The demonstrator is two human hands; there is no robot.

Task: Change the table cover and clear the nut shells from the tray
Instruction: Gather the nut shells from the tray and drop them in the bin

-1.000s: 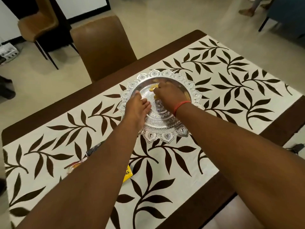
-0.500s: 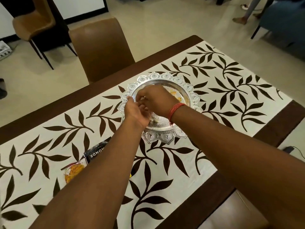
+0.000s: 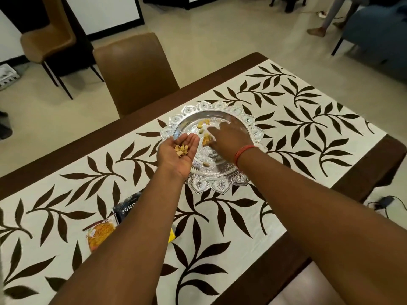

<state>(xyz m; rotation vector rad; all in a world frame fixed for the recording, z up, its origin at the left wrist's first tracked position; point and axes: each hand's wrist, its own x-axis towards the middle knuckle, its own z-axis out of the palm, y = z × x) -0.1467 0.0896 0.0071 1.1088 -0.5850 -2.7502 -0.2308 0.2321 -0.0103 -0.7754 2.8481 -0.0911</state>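
An ornate silver tray (image 3: 220, 186) sits on a white table cover (image 3: 293, 137) printed with dark brown leaves. My left hand (image 3: 176, 158) hovers palm up over the tray's left rim, its fingers straight, carrying several nut shells (image 3: 181, 149) in the palm. My right hand (image 3: 230, 137), with a red thread on the wrist, reaches over the middle of the tray with its fingers spread toward a small pile of shells (image 3: 206, 138). More shells (image 3: 202, 125) lie near the far side of the tray. One nut shell (image 3: 206, 164) lies near the front.
Snack packets (image 3: 100, 236) lie on the cover under my left forearm, next to a dark packet (image 3: 126, 209). A brown chair (image 3: 134, 71) stands at the table's far side, and another chair (image 3: 50, 38) stands further back. A person's foot (image 3: 317, 31) and a cable (image 3: 383, 200) are on the floor at right.
My hands were together over the tray's left part. Now the left hand has turned palm up with shells in it, and the right hand has moved right toward the shells on the tray.
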